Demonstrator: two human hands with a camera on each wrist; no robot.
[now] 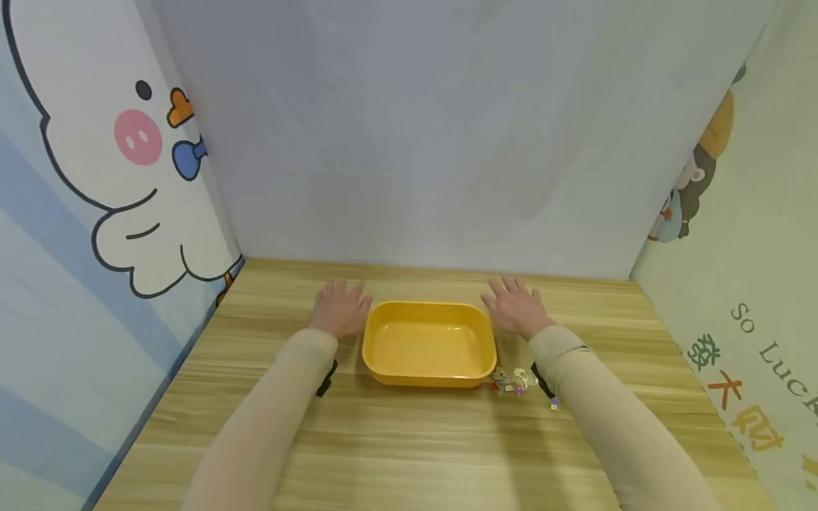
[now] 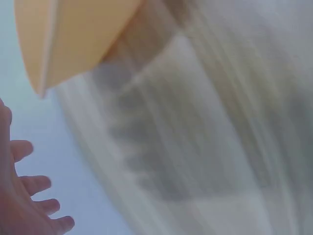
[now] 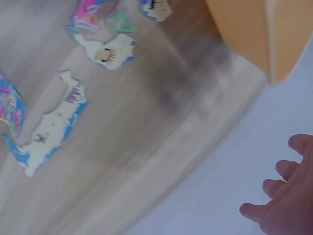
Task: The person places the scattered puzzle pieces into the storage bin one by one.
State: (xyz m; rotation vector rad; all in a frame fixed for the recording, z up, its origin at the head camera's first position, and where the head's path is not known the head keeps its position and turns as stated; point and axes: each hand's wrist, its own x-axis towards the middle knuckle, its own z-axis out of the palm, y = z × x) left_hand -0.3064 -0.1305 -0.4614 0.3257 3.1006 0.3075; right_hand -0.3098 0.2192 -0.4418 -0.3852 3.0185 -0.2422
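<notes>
A yellow rectangular plastic tub [image 1: 429,381] stands on the wooden table between my two hands. My left hand [image 1: 340,311], fingers spread and straight, is just off the tub's left end and holds nothing. On the other side, my right hand [image 1: 516,308] is spread the same way near the tub's far right corner. The right wrist view shows flat, colourful printed pieces with curved, irregular edges, one long and white with blue [image 3: 51,129], another pale piece [image 3: 108,51] closer to the tub. In the head view they lie by the tub's near right corner, partly behind my right sleeve.
The wood-grain table [image 1: 409,447] ends at a plain grey-white wall [image 1: 409,142]. A panel with a cartoon duck [image 1: 128,184] rises on the left. On the right, a pale green panel [image 1: 754,270] carries lettering and a cartoon figure.
</notes>
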